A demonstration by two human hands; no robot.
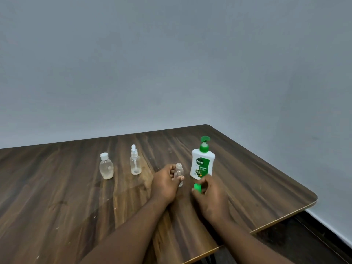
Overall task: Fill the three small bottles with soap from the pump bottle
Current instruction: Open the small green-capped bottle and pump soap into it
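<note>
Table (57, 197): three small bottles (106, 166) (135, 164) (179, 171), one pump bottle (202, 162), one green cap (197, 187)

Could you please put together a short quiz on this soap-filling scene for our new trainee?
1. True or false: the pump bottle lies on its side on the table.
2. What do the fingers of the right hand pinch? A) a green cap B) a spoon C) a sponge
3. Fill in: the uncapped small bottle is gripped by the ___ hand.

Key: 1 false, it stands upright; 2 A; 3 left, meaning the left hand.
</note>
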